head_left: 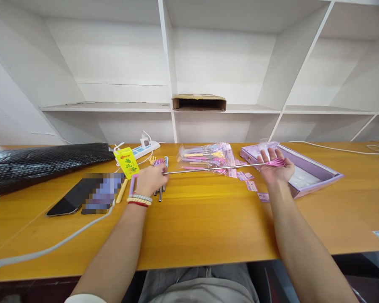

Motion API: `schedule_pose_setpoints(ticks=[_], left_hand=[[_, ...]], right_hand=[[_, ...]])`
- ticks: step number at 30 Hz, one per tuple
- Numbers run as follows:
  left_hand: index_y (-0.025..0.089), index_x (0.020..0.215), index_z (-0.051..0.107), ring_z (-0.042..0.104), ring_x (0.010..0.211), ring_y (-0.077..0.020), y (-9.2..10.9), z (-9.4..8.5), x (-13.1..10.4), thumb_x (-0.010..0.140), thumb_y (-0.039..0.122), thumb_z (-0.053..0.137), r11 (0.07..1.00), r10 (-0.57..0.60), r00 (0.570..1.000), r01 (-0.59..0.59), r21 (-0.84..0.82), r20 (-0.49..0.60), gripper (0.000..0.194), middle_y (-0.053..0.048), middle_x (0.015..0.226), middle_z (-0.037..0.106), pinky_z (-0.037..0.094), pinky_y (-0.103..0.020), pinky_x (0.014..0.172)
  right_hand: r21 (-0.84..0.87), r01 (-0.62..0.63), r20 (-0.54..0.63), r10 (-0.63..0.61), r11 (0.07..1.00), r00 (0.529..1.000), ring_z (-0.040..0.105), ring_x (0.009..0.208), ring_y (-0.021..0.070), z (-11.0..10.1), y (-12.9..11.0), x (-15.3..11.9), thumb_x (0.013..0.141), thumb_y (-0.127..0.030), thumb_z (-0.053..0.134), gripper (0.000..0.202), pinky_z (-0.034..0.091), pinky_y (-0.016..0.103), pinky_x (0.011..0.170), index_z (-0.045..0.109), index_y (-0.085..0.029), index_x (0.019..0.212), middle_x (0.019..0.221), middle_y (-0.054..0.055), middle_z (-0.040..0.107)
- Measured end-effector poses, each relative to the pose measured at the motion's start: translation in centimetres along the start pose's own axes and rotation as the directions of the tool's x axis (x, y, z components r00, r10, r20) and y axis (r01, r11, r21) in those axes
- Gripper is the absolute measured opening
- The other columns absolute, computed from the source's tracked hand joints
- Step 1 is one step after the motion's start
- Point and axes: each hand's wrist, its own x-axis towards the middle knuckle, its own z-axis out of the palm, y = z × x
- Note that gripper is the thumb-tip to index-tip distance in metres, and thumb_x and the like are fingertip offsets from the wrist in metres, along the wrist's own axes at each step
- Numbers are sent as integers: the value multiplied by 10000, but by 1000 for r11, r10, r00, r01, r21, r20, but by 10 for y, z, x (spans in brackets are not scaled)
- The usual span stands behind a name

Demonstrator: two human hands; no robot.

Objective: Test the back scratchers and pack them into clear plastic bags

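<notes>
An extended back scratcher [208, 169], with a thin metal rod and a pink claw, stretches level between my two hands. Its left end is in my left hand [150, 182], which is closed round the handle, hidden by the fingers. My right hand [273, 174] is palm up with the fingers stretched out, and the pink claw lies across it. Beside and partly behind my left hand are several other back scratchers [160, 194] with coloured claws. A clear bag of more back scratchers [205, 156] lies behind the rod.
Right of centre stands an open purple box [316, 162], with small printed cards [251, 185] near it. At left are a phone [72, 198], a yellow packet [126, 162], a white power strip [147, 148], a cable [57, 247] and a black wrapped roll [50, 164]. A cardboard box [198, 97] sits on the shelf.
</notes>
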Motion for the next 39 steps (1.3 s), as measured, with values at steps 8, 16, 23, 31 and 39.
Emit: schedule_pose_setpoints(ticks=[8, 16, 23, 31, 39], left_hand=[[180, 1165, 439, 628, 708, -250, 90, -5, -30, 812, 392, 429, 971, 236, 971, -234, -45, 32, 411, -80, 727, 646, 431, -325, 629], [177, 1151, 422, 628, 681, -261, 89, 1, -34, 820, 341, 438, 964, 244, 969, -246, -102, -28, 369, -63, 754, 657, 429, -335, 594], [199, 1066, 511, 615, 790, -195, 74, 14, -25, 813, 282, 485, 923, 301, 944, -325, -206, -137, 268, -39, 873, 653, 412, -283, 656], [168, 765, 629, 593, 718, -204, 42, 14, -12, 784, 634, 389, 960, 211, 975, -221, -172, -74, 525, -80, 704, 635, 385, -312, 699], [155, 739, 655, 600, 705, -243, 45, 1, -18, 689, 776, 302, 981, 168, 982, -159, -108, 85, 716, -118, 654, 617, 397, -317, 647]], right_hand=[[-457, -197, 407, 400, 868, 821, 590, 946, 255, 72, 95, -83, 782, -515, 414, 329, 456, 402, 737, 501, -250, 957, 911, 55, 638], [-617, -161, 456, 517, 770, 724, 610, 774, 204, 69, 102, -96, 802, -527, 455, 383, 476, 316, 601, 442, -247, 1063, 883, 41, 621], [-728, -37, 407, 475, 685, 780, 503, 495, 116, 59, 99, -88, 786, -397, 545, 259, 380, 239, 473, 539, -171, 911, 599, -3, 568], [-731, -21, 358, 410, 682, 839, 493, 485, 115, 53, 96, -78, 791, -431, 538, 271, 364, 237, 445, 513, -172, 866, 611, 2, 567], [-866, 135, 404, 517, 481, 755, 502, 537, 138, 49, 95, -91, 731, -401, 622, 427, 410, 272, 511, 452, -194, 1063, 655, -16, 552]])
